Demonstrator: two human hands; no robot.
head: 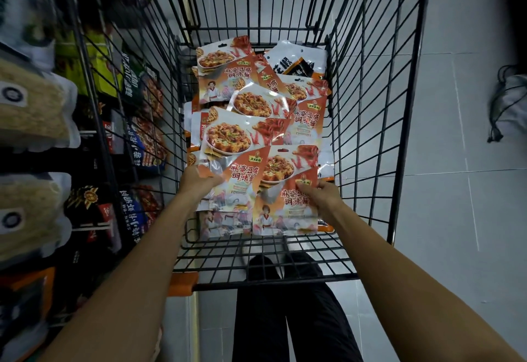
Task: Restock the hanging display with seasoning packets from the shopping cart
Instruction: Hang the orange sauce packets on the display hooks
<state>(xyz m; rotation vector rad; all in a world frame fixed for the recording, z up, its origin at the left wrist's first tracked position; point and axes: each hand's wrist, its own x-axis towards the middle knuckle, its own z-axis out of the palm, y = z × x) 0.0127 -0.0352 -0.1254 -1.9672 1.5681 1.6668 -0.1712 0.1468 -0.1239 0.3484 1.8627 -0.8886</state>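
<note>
Pale floor tiles (445, 162) surrounded the black wire shopping cart (368, 122), with dark trouser legs (288, 316) showing beneath its near rim. Both bare forearms reached over that rim into the basket. The left hand (196, 182) pinched the lower left corner of a tilted orange seasoning packet (228, 145); the right hand (322, 193) gripped the right edge of a nearer upright packet (285, 199). Deeper in the cart lay more orange packets (222, 76) in a loose overlapping heap, and a black-and-white packet (296, 59) rested against the far wall. Left of the cart hung the display's packets (142, 145).
</note>
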